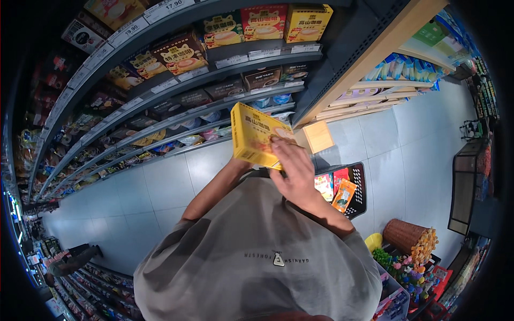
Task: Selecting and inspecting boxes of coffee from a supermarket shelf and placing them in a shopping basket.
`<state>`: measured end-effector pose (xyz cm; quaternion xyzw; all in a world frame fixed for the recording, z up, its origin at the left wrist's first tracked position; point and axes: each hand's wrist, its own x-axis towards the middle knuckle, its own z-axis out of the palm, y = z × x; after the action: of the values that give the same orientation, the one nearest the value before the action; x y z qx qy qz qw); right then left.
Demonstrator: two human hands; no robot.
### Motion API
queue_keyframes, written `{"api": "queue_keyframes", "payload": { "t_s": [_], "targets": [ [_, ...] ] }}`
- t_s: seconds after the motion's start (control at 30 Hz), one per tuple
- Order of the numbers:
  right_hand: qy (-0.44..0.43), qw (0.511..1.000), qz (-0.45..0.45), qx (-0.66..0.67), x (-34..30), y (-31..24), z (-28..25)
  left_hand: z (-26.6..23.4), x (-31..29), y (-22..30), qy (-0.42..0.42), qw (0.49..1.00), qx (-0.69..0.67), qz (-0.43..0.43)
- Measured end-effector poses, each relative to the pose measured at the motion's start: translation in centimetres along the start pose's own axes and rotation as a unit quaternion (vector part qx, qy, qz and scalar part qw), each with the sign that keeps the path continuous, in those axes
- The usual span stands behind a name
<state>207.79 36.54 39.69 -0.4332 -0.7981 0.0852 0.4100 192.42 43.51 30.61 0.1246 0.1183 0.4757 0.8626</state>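
Observation:
A yellow coffee box with a cup pictured on its front is held up before my chest, tilted. My left hand supports it from below and behind; its fingers are hidden by the box. My right hand grips the lower right part, fingers lying across the front face and thumb near the bottom edge. Beyond it, the upper shelf holds a similar yellow box, a red box and a green box.
Curved-looking dark shelves run along the front and left. Right of me, a black shopping basket holds several colourful packages. A wooden block stands by the shelf end. A wicker basket and flowers sit lower right; another person is far left.

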Motion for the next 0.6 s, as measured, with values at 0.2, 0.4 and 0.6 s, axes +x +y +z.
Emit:
{"api": "queue_keyframes", "payload": {
  "t_s": [0.2, 0.4, 0.6],
  "targets": [
    [0.091, 0.828, 0.302, 0.464, -0.9, 6.5, -2.2, 2.6, -1.3, 2.7, 0.013, 0.915, 0.402, 0.042],
    [0.056, 0.912, 0.220, 0.342, 0.1, 11.3, -2.5, 4.0, 0.5, 2.4, 0.060, 0.849, 0.523, 0.051],
    [0.133, 0.983, 0.103, 0.076, 7.2, 12.6, -4.6, 6.2, 6.3, 3.5, 0.066, 0.670, 0.689, 0.269]
  ]
}}
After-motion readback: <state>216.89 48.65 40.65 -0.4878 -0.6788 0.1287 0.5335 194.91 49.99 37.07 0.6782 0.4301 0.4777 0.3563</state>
